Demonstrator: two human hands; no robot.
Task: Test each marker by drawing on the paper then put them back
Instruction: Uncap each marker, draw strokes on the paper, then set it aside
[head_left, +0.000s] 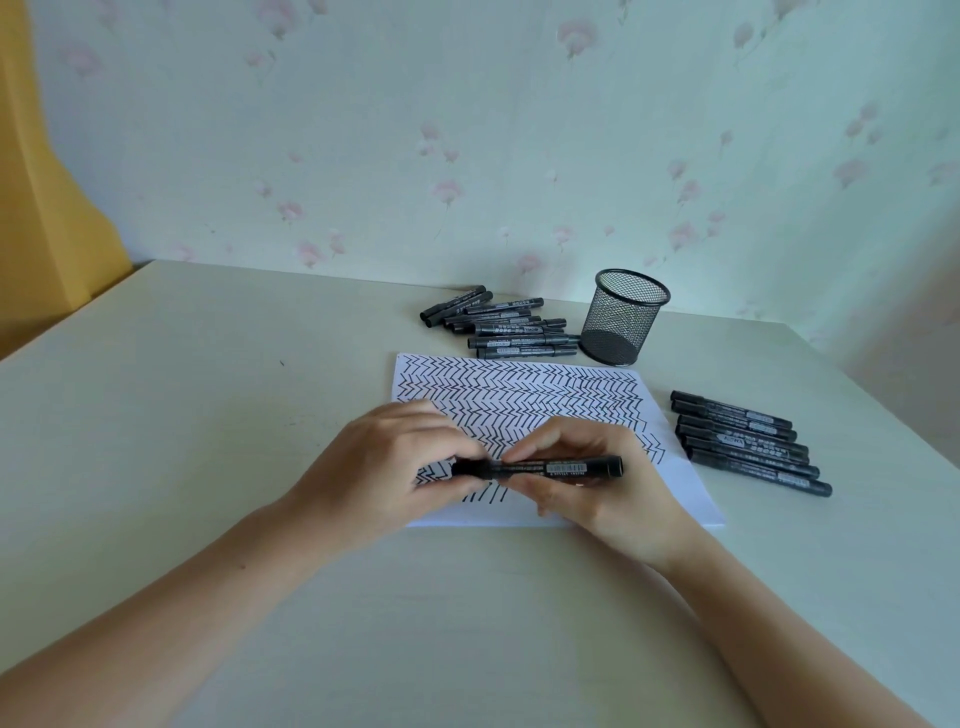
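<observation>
A black marker (537, 467) is held level above the near part of the paper (680, 480), its length running left to right. The left hand (384, 467) pinches the cap end between thumb and fingers, and the right hand (587, 478) grips the barrel near the middle, with the blunt tail end sticking out past its fingers. Whether the cap is coming off or going on cannot be told from this view.

The marker looks light, stiff and smooth-sided, so it should slip little if pinched firmly; the labelled barrel is the sensible place to hold, with the other hand on the cap, pulling straight along the axis so the tip stays clear of the fingers.

The paper lies flat near the middle of the table (208, 415), almost filled with rows of black zigzag strokes, so little blank space is left near its front edge. A row of markers (748, 441) lies side by side just off the paper's right edge. A looser pile of markers (504, 327) sits toward the table's far edge, close to the wall, and a black mesh cup (623, 317) stands upright just right of that pile, seemingly with nothing in it.
</observation>
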